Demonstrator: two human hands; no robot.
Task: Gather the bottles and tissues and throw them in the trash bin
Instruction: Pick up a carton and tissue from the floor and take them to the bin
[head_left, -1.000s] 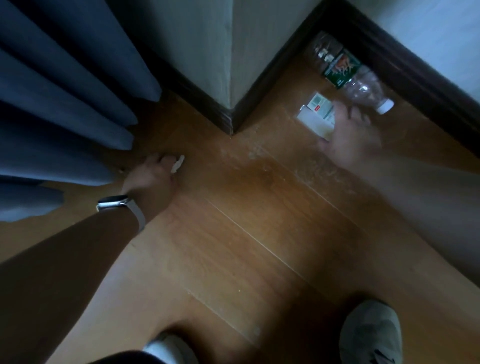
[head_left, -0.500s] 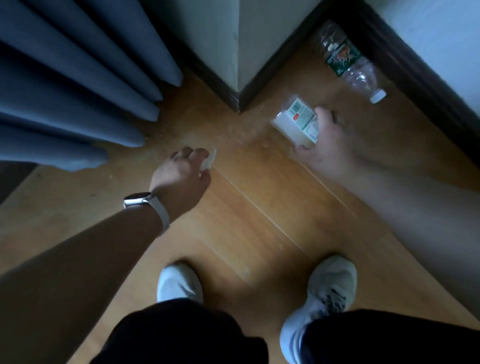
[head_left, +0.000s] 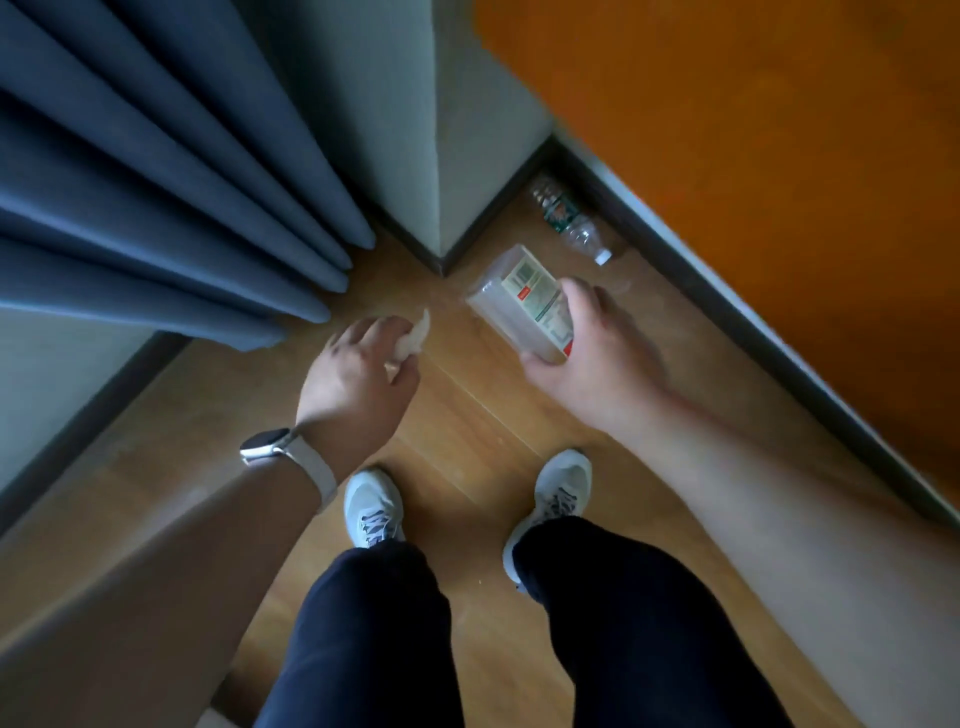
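Observation:
My left hand (head_left: 358, 371) is closed around a crumpled white tissue (head_left: 415, 338), which pokes out past the fingers, above the wooden floor. My right hand (head_left: 597, 358) grips a square clear bottle (head_left: 511, 304) with a white, red and green label, lifted off the floor and tilted. A second clear plastic bottle (head_left: 571, 223) with a green label and white cap lies on the floor against the dark skirting board, beyond my right hand. No trash bin is in view.
Blue curtains (head_left: 156, 182) hang at the left. A pale wall corner (head_left: 436, 130) juts out ahead, an orange wall (head_left: 753, 156) runs along the right. My two feet in white sneakers (head_left: 374, 506) stand on the wooden floor (head_left: 467, 431).
Both hands rose off the floor, the left with the tissue and the right with the square bottle. The view pulled up and back as I straightened; the second bottle stayed on the floor.

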